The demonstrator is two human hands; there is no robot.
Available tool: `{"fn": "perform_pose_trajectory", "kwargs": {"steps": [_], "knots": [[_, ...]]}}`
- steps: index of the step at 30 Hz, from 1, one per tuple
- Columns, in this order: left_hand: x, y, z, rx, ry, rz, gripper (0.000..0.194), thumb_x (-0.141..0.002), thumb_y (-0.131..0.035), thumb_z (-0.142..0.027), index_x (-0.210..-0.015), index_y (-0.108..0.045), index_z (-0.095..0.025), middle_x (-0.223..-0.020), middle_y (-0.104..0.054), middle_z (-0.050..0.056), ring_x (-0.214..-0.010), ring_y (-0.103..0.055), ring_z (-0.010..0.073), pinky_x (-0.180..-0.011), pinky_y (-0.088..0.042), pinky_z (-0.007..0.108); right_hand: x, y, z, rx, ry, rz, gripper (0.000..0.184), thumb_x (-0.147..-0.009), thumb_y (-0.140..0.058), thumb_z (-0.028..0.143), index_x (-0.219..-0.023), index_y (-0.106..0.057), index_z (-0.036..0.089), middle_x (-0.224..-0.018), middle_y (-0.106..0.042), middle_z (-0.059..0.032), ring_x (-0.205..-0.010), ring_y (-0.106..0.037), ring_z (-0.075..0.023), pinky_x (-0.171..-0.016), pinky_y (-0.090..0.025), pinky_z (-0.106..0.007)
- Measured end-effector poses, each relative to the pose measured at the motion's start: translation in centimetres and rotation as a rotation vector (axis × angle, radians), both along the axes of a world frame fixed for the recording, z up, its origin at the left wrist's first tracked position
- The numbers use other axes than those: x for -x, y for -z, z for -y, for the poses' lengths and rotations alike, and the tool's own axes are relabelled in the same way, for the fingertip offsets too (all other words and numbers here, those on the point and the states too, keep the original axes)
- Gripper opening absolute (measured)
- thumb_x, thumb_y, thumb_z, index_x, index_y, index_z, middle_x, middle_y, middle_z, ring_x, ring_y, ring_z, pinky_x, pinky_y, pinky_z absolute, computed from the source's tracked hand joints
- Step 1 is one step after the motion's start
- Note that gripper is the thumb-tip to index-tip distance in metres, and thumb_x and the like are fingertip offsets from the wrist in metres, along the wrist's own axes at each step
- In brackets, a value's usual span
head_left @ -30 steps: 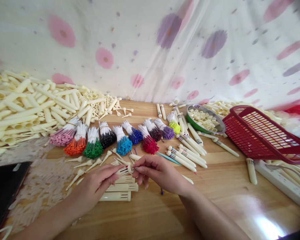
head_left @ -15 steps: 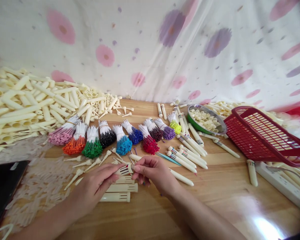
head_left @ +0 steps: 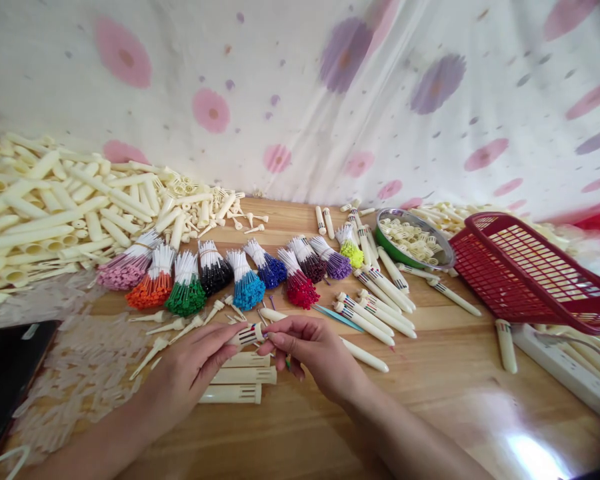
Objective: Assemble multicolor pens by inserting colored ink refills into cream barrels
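Observation:
My left hand (head_left: 195, 363) is closed around a cream multicolour pen barrel (head_left: 247, 335) with dark slots, its slotted end pointing right. At that end, the thumb and fingers of my right hand (head_left: 305, 347) pinch a thin pen refill, mostly hidden. A bit of green and yellow shows below those fingers. Under my left hand lie several slotted cream barrels (head_left: 245, 375). Beyond both hands stretches a row of bundled refills with coloured ends, among them light blue (head_left: 249, 290), red (head_left: 301, 288), green (head_left: 186, 293) and black (head_left: 215, 273).
Pens with coloured sliders (head_left: 363, 320) lie right of centre. Behind them stands a green-sided metal bowl (head_left: 400, 253) of small cream parts. A red basket (head_left: 535, 273) and a white power strip (head_left: 565, 370) are at right. Cream tubes (head_left: 55, 207) and a phone (head_left: 15, 380) occupy the left.
The barrel has turned slightly in my left hand. My right hand has shifted a little at its slotted end, and a cream pen beside my right wrist shows more fully than a second ago.

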State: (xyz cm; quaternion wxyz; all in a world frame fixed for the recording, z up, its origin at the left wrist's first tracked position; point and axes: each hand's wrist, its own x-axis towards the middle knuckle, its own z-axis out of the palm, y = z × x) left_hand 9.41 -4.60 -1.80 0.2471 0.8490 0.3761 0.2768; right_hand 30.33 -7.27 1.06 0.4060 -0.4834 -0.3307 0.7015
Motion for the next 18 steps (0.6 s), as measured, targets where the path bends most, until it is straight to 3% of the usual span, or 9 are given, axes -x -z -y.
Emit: {"fn": "perform_pose_trajectory", "kwargs": {"steps": [7,18], "knots": [[0.0,-0.1,0.1,-0.004,0.011,0.008,0.033,-0.094,-0.043,-0.034,-0.12,-0.061,-0.024,-0.114,-0.069,0.005,-0.102,-0.065,0.0203,-0.088,-0.052,0.029,-0.15,0.32,-0.13,0.01,0.0,-0.014,0.033,-0.062,-0.077,0.042,-0.079,-0.068,0.015,-0.069,-0.071,-0.0009,-0.046,-0.054,-0.0057,-0.035,-0.026,-0.015],[-0.31,-0.38,0.44,-0.001,0.086,0.013,0.032,-0.095,-0.042,-0.028,-0.123,-0.058,-0.024,-0.11,-0.069,0.005,-0.101,-0.065,0.0185,-0.085,-0.052,0.027,-0.41,-0.17,-0.28,0.055,-0.103,0.027,0.037,-0.057,-0.078,0.044,-0.076,-0.066,0.013,-0.056,-0.068,0.0012,-0.036,-0.039,-0.0021,-0.037,-0.022,-0.019]]}}
